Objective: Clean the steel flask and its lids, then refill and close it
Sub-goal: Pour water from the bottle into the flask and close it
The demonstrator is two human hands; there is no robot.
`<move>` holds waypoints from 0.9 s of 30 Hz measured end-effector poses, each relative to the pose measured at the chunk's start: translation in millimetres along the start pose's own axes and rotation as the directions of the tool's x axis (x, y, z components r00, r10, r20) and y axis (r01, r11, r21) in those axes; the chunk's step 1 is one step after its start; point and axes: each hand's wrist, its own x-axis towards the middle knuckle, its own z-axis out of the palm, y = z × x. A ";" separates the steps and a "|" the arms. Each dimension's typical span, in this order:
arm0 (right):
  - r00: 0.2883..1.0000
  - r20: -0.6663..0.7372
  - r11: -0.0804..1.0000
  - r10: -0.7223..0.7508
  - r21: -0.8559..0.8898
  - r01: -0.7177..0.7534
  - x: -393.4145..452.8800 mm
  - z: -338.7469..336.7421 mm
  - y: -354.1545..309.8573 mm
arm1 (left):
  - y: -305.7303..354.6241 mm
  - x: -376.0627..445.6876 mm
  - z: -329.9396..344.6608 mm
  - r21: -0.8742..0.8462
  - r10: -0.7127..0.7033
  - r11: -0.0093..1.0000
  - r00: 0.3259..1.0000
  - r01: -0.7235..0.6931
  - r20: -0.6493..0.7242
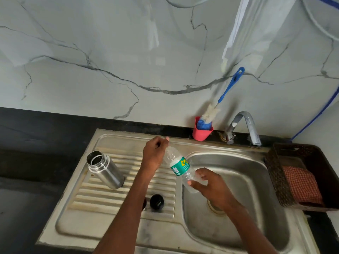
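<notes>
open steel flask (105,172), upright, lid (156,202) off

2 bare forearms — left hand (155,153), right hand (212,187) — no sleeves

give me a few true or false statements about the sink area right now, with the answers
1. The steel flask stands open on the drainboard. True.
2. The right hand holds the plastic bottle near its base. True.
3. The bottle brush lies in the sink basin. False: it stands in the red cup by the wall.
4. The left hand holds the black lid. False: its fingers are at the bottle's top; the lid lies on the drainboard.
5. The tap is running. False: no water shows.
</notes>
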 end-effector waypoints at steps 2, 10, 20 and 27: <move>0.995 0.088 0.998 -0.044 -0.049 0.048 20.8 3.3 -17.5 | 14.5 17.5 1.2 0.013 0.063 0.998 0.993 -0.064 0.100; 0.973 -0.229 0.999 0.034 0.033 -0.027 115.5 37.1 -86.7 | -8.5 70.8 5.0 0.061 0.060 0.997 0.995 -0.056 -0.080; 0.911 -0.395 0.992 0.120 0.024 -0.121 198.3 59.0 -108.1 | -89.8 67.0 2.1 0.834 0.055 0.551 0.998 -0.040 0.011; 0.890 -0.433 0.988 0.141 0.003 -0.154 213.1 77.4 -98.5 | -82.6 72.6 9.7 0.848 0.068 0.529 0.998 -0.043 0.008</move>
